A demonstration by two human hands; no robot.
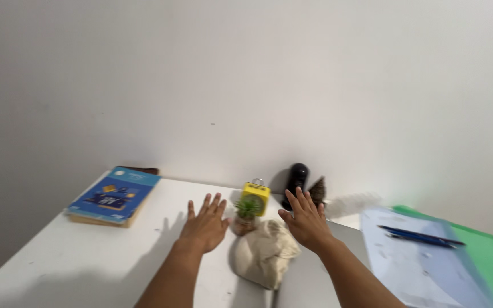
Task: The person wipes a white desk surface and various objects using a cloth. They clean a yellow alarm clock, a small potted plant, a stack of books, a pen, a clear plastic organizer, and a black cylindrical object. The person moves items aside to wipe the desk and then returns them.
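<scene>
**Two open hands over a white table, either side of a small potted plant**

Nearest the camera, two bare forearms enter from the lower edge and reach away across the white table [81, 256]. Between them, at the near centre, lies a crumpled cream cloth bundle [265, 252], resting partly on the table and partly on a grey flat surface [309, 279] to its right.

The left hand [205, 224] is palm down over the table, left of the bundle; its fingers are extended and slightly spread, holding nothing. Whether the palm touches the tabletop cannot be told. The right hand [306, 221] is raised just right of the bundle, palm facing away, fingers extended and loosely spread, thumb out to the left, also holding nothing.

Between the two hands, just beyond the bundle, stands a small green potted plant [246, 214]. Directly behind it is a small yellow box-shaped object [258, 194] with a ring on top. To the right of that, by the wall, stands a black rounded object [296, 181], and beside it a small dark cone-shaped object [317, 190], partly hidden by the right fingers.

At the near right, a pale blue sheet [412, 265] lies on a green folder [489, 251], with a dark blue pen [420, 235] on top. At the far left, a blue book [115, 195] lies flat near the table's corner. A plain white wall [246, 80] closes the scene.
</scene>
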